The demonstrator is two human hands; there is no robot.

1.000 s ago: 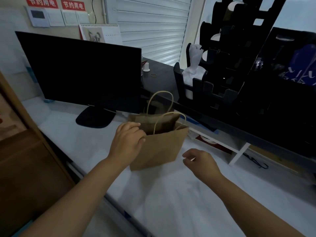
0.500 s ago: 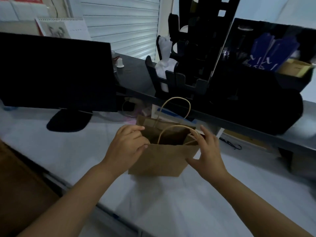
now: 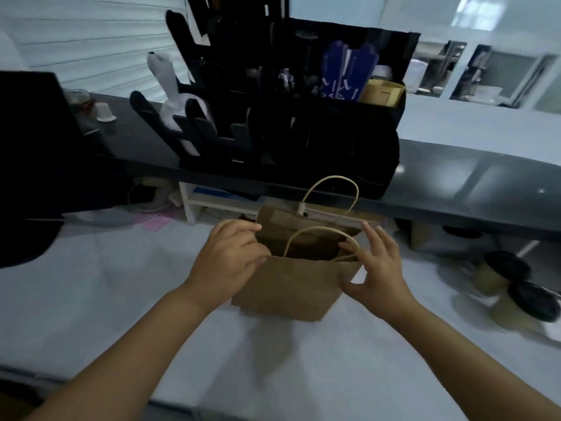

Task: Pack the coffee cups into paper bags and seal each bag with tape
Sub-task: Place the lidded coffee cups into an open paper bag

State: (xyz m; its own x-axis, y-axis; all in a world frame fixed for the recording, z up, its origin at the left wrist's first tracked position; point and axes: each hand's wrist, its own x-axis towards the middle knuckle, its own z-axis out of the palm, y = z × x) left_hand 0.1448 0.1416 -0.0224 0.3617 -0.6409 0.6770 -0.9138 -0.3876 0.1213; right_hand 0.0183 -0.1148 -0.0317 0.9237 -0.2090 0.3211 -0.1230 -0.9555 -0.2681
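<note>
A brown paper bag (image 3: 291, 287) with two cord handles stands upright on the white counter (image 3: 121, 299), its mouth open. My left hand (image 3: 230, 262) grips the bag's left rim, fingers curled over the edge. My right hand (image 3: 379, 268) holds the right side of the bag, thumb on the front panel and fingers at the rim. Two coffee cups with black lids (image 3: 501, 271) (image 3: 525, 302) lie on the counter at the right, apart from both hands.
A raised dark shelf (image 3: 455, 189) runs behind the bag, carrying a black organiser (image 3: 288, 123) with lids, sleeves and packaging. A black monitor (image 3: 33, 165) stands at the left. A small white cup (image 3: 104, 112) sits on the shelf.
The view has swung right, bringing the cups into sight. My right hand moved from the counter to the bag's right side. My left hand kept its grip on the rim.
</note>
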